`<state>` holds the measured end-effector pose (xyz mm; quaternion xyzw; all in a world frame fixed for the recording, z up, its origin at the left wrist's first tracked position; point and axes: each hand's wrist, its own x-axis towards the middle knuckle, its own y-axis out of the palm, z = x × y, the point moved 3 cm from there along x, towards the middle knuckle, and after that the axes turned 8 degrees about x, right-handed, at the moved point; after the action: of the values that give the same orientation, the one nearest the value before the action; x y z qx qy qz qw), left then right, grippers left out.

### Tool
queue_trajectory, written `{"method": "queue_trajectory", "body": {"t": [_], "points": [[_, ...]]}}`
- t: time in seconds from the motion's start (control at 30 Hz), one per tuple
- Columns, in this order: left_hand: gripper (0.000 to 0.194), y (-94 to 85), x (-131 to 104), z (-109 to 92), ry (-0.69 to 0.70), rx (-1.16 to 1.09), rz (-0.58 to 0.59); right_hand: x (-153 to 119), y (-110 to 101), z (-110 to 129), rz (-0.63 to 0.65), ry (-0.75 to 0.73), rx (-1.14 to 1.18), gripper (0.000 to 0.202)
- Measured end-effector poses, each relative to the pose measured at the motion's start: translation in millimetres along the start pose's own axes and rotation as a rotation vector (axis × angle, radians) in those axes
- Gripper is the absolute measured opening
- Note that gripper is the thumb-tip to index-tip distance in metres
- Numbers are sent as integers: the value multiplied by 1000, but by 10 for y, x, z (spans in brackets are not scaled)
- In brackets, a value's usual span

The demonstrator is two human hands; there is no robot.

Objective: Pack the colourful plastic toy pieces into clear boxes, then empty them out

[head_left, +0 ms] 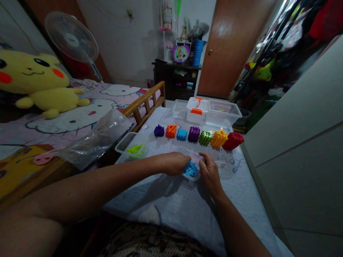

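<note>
A small clear container with light blue pieces in it is between my hands. My left hand reaches over its left side with the fingers bent down at the blue pieces; the fingertips are hidden. My right hand is closed on the container's right edge. Beyond them stands a row of coloured piece stacks: dark blue, orange, light blue, purple, green, yellow and red.
A clear tub with lime green pieces stands at the left. Clear boxes, one with orange latches, line the cloth-covered surface's far end. A wooden rail, plastic bag and bed are on the left, a pale panel on the right.
</note>
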<state>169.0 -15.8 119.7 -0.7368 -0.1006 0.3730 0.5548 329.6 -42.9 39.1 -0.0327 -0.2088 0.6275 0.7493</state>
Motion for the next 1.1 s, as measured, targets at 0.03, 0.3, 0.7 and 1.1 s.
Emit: {"method": "queue_trajectory", "body": {"t": [0.03,0.3,0.7,1.1], "points": [[23,27,14,-11,-15,-5,26,-8,2,3,3,45,8,34],[26,97,164,56,-85,-20,91,-52,21,-48,32,345,296,15],[32,14,323,165,-87,162,142,-178,201,-29,256,642,571,34],[34,9,248,142,-90,173,108,-130,199,72,263,315,385,51]]}}
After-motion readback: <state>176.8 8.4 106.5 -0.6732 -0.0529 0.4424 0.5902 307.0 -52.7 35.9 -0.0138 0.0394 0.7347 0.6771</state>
